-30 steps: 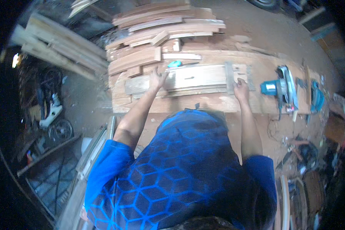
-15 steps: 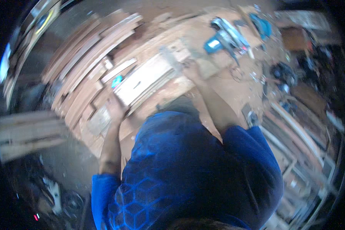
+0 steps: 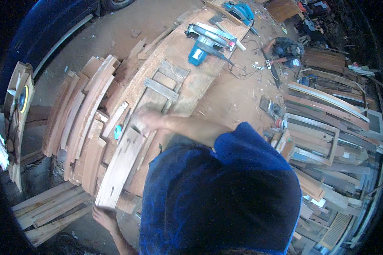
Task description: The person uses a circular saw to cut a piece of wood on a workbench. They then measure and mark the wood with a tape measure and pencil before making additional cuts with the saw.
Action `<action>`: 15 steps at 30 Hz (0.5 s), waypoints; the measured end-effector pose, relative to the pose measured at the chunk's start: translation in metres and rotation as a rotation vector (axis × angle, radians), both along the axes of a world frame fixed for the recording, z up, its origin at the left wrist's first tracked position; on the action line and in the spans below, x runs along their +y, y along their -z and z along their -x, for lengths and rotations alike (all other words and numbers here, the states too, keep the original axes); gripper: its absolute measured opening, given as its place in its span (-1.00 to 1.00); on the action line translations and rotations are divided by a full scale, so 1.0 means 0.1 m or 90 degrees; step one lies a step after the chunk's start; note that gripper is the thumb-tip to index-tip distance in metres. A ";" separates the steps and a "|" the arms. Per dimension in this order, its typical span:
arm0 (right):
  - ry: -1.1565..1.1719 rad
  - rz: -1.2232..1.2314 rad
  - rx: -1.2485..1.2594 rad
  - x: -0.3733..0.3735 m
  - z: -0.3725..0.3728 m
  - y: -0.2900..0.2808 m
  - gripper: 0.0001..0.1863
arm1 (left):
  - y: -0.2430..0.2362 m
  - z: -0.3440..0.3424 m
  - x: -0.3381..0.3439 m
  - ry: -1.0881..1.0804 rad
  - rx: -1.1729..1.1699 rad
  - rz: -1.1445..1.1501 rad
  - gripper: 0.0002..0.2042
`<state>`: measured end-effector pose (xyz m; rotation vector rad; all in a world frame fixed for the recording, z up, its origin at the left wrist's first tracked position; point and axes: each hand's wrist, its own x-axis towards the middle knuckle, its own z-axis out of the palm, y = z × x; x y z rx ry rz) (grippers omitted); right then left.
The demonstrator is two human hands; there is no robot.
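Observation:
A long pale wooden board [image 3: 120, 172] with dark knots lies slantwise on the workbench at my left. Its near end is gripped by my left hand [image 3: 105, 217], the fingers curled round the edge. My right hand [image 3: 149, 119] is at the board's far end; motion smears its fingers, so I cannot tell whether they grip the wood. Just beyond it, a short grey strip of wood [image 3: 161, 89] lies across other flat pieces on the bench. Left of the board sits a small turquoise object [image 3: 118, 131].
Stacked planks [image 3: 78, 112] line the left. A teal circular saw [image 3: 201, 47] stands on the bench beyond my right hand, with another teal power tool [image 3: 241, 12] behind it. On the right are wooden frames [image 3: 312, 138] and a crouching person [image 3: 287, 50]. A dark vehicle [image 3: 57, 29] stands far left.
The pale board has come nearer and to the left. My left hand has gone from beside it to its near end, and my right hand has moved left. The whole view has shifted too.

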<state>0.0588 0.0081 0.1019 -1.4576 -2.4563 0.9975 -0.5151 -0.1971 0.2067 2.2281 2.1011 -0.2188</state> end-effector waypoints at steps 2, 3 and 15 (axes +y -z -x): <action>-0.095 -0.240 0.012 0.05 0.50 -0.07 -0.01 | -0.52 -0.09 0.04 0.010 0.008 -0.067 -0.09; -0.166 -0.178 0.047 0.12 0.71 -0.06 -0.03 | -0.70 -0.11 0.05 0.031 0.006 -0.108 -0.11; -0.152 0.137 0.122 0.05 0.87 -0.82 -0.56 | -0.57 -0.66 1.13 -0.301 -0.170 -0.382 -0.21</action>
